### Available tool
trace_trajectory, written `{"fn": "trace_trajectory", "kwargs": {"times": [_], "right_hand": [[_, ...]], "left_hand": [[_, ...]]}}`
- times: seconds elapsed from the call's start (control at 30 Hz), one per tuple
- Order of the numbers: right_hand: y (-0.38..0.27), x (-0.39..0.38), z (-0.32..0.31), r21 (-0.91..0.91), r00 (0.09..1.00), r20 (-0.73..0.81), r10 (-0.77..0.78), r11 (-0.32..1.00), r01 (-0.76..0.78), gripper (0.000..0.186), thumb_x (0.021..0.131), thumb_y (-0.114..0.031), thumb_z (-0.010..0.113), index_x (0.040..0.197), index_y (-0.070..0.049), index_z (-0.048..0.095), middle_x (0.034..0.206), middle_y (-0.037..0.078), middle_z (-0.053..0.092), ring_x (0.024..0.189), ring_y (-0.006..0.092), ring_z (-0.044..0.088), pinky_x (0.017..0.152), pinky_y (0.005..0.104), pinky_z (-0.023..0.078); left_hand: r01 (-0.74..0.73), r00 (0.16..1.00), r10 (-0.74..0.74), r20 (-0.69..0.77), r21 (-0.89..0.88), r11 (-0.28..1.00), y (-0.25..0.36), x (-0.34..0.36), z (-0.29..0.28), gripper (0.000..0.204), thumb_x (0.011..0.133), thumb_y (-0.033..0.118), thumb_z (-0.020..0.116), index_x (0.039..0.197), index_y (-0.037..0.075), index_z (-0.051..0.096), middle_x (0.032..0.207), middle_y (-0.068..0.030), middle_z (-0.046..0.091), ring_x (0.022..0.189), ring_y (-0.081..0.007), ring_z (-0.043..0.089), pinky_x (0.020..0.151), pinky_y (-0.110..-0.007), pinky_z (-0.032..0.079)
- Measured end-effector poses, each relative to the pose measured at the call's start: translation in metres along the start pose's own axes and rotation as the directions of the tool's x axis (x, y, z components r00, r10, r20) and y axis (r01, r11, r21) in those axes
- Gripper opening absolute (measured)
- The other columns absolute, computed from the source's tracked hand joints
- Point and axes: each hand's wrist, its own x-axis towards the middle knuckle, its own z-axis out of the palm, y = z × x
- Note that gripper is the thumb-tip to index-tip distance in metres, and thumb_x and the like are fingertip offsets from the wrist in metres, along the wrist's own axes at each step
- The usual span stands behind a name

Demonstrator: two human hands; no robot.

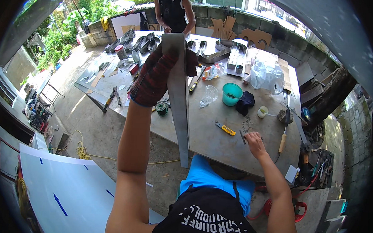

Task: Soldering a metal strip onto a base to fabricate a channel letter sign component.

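A dark red and black work glove covers my left hand, whose fingers wrap round a long grey sheet-metal piece. The metal stands nearly upright, wide at its far end and narrowing toward me, in front of the table's near edge. My right hand is bare and closed on a thin dark tool with a crosswise end, low over the tabletop; its exact kind does not show. Just left of that hand lies a yellow utility knife. Small dark bits lie scattered beyond the tool.
On the metal-topped table stand a teal bucket, a dark cloth, a small white cup and a solder spool. Bent metal letter shapes lie farther back. Another person stands across the table.
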Motion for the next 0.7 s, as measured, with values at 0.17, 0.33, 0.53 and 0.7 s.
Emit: {"fn": "trace_trajectory", "kwargs": {"times": [0.17,0.33,0.53,0.7], "right_hand": [[-0.027,0.020,-0.030,0.373,0.927,-0.236,0.290,0.908,-0.189,0.017,0.097,-0.003,0.062,0.113,-0.004,0.058,0.099,0.014,0.067,0.089,0.0319,0.069,0.079,0.0412,0.055],[-0.067,0.038,-0.099,0.677,0.875,-0.262,0.407,0.724,-0.134,0.024,0.104,-0.004,0.057,0.127,-0.006,0.054,0.088,0.012,0.063,0.068,0.0173,0.064,0.064,0.0326,0.053],[-0.134,0.062,-0.204,0.513,0.939,-0.206,0.275,0.848,-0.135,0.029,0.103,-0.002,0.057,0.132,-0.005,0.055,0.091,0.014,0.062,0.073,0.0227,0.063,0.068,0.0348,0.051],[-0.151,0.066,-0.238,0.369,0.960,-0.247,0.130,0.929,-0.031,0.034,0.101,0.001,0.056,0.134,-0.005,0.055,0.100,0.019,0.060,0.086,0.0300,0.064,0.077,0.0386,0.051]], "left_hand": [[-0.169,0.983,0.162,0.091,0.072,0.983,-0.005,0.008,-0.002,0.054,0.095,0.052,0.070,0.112,0.002,0.062,0.089,-0.0082,0.067,0.075,-0.0207,0.069,0.069,-0.038,0.058],[-0.044,0.983,0.037,0.179,0.036,0.998,-0.007,-0.005,0.007,0.055,0.086,0.047,0.080,0.111,0.002,0.062,0.085,-0.0084,0.066,0.069,-0.0213,0.068,0.062,-0.037,0.057],[0.029,0.958,0.031,0.285,-0.204,0.978,-0.017,-0.013,0.012,0.047,0.086,0.038,0.080,0.111,0.001,0.063,0.083,-0.0094,0.068,0.069,-0.0217,0.069,0.063,-0.035,0.056],[0.100,0.913,-0.055,0.403,-0.092,0.991,-0.025,-0.023,0.011,0.040,0.094,0.034,0.074,0.112,0.001,0.064,0.088,-0.0109,0.071,0.076,-0.0222,0.071,0.067,-0.035,0.057]]}}
